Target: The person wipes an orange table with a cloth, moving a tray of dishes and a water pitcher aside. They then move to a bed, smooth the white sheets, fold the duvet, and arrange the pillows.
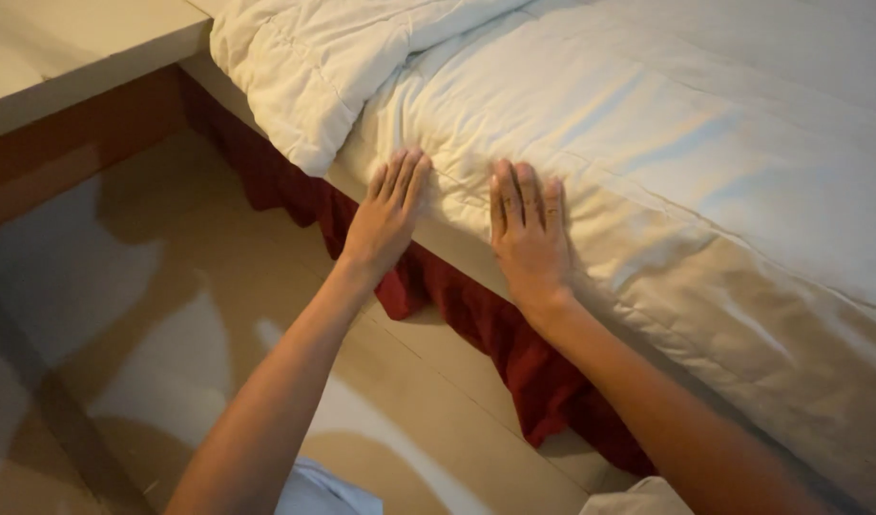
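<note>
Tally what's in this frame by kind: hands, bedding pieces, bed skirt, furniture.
Hands: 2, left hand and right hand, both flat on the white duvet
White duvet: 1
Red bed skirt: 1
Pale tabletop: 1
Total: 5

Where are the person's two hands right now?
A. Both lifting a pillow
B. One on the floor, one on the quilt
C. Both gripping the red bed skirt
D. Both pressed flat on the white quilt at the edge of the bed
D: the left hand and the right hand lie palm down, fingers straight, on the white quilt, above the red bed skirt.
</note>
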